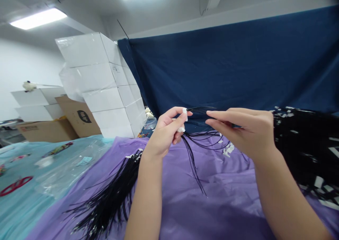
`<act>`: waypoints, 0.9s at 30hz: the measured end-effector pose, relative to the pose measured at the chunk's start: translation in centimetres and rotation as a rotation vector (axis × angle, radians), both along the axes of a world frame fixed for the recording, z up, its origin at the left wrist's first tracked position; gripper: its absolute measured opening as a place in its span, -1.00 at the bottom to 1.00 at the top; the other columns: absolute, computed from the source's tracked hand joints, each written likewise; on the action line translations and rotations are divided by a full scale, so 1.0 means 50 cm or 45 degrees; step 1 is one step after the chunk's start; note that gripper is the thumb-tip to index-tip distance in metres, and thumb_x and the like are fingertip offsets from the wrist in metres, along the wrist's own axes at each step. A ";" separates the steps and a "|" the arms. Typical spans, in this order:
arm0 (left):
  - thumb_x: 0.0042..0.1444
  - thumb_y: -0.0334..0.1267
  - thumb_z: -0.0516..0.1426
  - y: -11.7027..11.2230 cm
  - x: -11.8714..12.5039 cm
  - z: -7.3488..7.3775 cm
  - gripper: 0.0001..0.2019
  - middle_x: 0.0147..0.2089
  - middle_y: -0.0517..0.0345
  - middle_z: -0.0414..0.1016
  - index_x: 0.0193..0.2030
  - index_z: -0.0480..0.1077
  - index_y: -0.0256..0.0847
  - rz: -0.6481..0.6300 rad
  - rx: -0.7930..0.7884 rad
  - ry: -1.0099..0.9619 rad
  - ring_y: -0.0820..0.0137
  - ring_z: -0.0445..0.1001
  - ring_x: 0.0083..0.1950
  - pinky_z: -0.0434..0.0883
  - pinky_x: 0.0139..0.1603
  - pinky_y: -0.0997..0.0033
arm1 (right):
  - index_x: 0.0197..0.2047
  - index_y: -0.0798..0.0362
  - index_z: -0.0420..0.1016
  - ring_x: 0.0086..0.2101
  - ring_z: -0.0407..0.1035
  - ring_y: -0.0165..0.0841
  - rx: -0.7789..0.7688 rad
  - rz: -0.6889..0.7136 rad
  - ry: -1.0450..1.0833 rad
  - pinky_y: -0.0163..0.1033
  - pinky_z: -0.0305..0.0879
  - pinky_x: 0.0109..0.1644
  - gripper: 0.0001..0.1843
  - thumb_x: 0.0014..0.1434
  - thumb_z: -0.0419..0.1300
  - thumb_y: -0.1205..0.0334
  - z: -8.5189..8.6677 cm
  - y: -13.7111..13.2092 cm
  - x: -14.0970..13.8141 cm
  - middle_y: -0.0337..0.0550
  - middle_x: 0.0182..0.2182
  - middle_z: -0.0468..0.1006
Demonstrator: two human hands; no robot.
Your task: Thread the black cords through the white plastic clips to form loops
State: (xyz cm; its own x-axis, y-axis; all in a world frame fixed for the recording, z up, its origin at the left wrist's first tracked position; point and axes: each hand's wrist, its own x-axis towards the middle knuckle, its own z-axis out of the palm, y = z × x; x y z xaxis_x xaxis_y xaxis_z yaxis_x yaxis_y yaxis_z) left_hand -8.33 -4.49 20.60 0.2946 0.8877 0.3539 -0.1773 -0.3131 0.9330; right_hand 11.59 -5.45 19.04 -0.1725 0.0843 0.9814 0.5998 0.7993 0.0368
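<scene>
My left hand is raised over the purple sheet and pinches a small bunch of thin black cords with white tags at their ends; the cords hang down and trail onto the sheet. My right hand is close beside it, thumb and fingers pinched on the upper ends of the same cords. A laid-out bundle of black cords lies on the sheet under my left forearm. A big tangled heap of black cords with white tags sits at the right.
A stack of white boxes wrapped in clear film stands at the back left, with brown cardboard boxes beside it. A dark blue cloth hangs behind. A light blue surface with clear plastic bags lies at the left.
</scene>
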 end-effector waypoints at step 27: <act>0.14 -0.04 0.21 -0.015 0.030 -0.010 -0.76 -0.64 0.39 0.06 -0.31 0.38 -0.18 -0.101 0.071 0.133 0.66 -0.06 -0.67 -0.10 -0.68 0.61 | -0.35 0.00 0.51 -0.61 0.25 -0.52 0.130 -0.058 -0.025 -0.36 0.21 -0.53 -0.91 0.16 0.29 0.37 -0.002 0.007 -0.004 -0.32 -0.57 0.47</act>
